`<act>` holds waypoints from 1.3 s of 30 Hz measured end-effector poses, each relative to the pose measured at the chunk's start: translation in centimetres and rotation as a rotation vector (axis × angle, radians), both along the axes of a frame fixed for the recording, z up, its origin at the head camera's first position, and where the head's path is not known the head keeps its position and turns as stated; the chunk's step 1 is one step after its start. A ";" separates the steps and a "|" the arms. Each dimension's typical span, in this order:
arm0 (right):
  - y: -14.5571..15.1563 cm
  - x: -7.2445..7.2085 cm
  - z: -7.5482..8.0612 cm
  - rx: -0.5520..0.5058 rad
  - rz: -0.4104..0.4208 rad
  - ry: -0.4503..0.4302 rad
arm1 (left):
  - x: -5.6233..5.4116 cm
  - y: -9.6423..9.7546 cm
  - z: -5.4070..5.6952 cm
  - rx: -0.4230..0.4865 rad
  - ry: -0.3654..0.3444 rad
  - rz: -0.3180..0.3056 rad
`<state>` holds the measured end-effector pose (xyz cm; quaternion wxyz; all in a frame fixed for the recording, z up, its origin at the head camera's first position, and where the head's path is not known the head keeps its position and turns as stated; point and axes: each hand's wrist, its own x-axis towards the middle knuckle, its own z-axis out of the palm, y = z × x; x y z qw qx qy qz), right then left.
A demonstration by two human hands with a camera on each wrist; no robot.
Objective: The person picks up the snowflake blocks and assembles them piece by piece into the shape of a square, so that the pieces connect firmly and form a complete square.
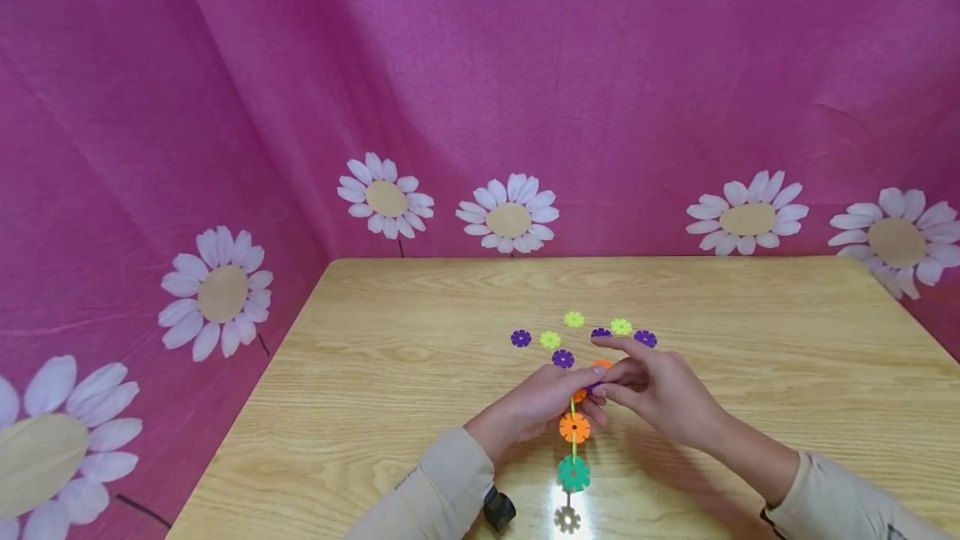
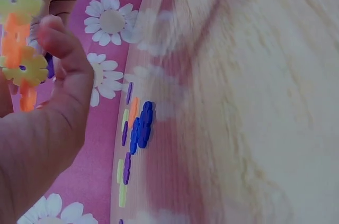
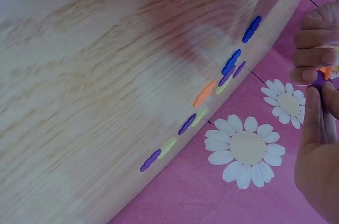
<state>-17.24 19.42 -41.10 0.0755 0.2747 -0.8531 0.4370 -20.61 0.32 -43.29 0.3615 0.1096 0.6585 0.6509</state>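
Observation:
My left hand (image 1: 534, 403) holds a chain of flower-shaped interlocking discs, which hangs toward me over the table. An orange disc (image 1: 582, 430), a green disc (image 1: 573, 473) and thin edge-on yellow ones show in it. In the left wrist view, a yellow disc (image 2: 33, 71) sits between orange discs, with the fingers curled around the chain. My right hand (image 1: 675, 398) pinches a purple disc (image 3: 319, 80) between thumb and fingers at the upper end of the chain. Its index finger (image 1: 622, 344) sticks out. Fingers hide much of this joint.
Loose discs lie flat beyond my hands on the wooden table (image 1: 390, 373): several purple (image 1: 521, 338) and yellow discs (image 1: 574, 319), an orange disc (image 3: 204, 95) and blue discs (image 2: 145, 126). A pink cloth (image 1: 570, 65) with white flowers hangs behind the table and on its left.

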 end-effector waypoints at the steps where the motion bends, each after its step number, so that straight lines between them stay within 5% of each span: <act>1: 0.0 0.0 0.0 -0.003 -0.006 -0.017 | 0.0 0.0 -0.1 0.004 0.004 0.000; 12: 2.2 -0.7 0.7 0.117 0.015 0.031 | -0.2 -0.7 -0.1 -0.071 0.005 0.008; 22: 4.9 -4.6 -0.6 0.506 -0.130 -0.035 | 0.0 -1.0 -0.1 -0.071 0.014 -0.004; 29: 5.8 -7.5 -1.5 0.529 -0.246 -0.079 | 0.2 -1.3 0.1 -0.060 0.002 -0.007; 39: 6.6 -9.0 -2.8 0.607 -0.230 -0.093 | 0.1 -1.7 0.4 -0.073 -0.037 -0.033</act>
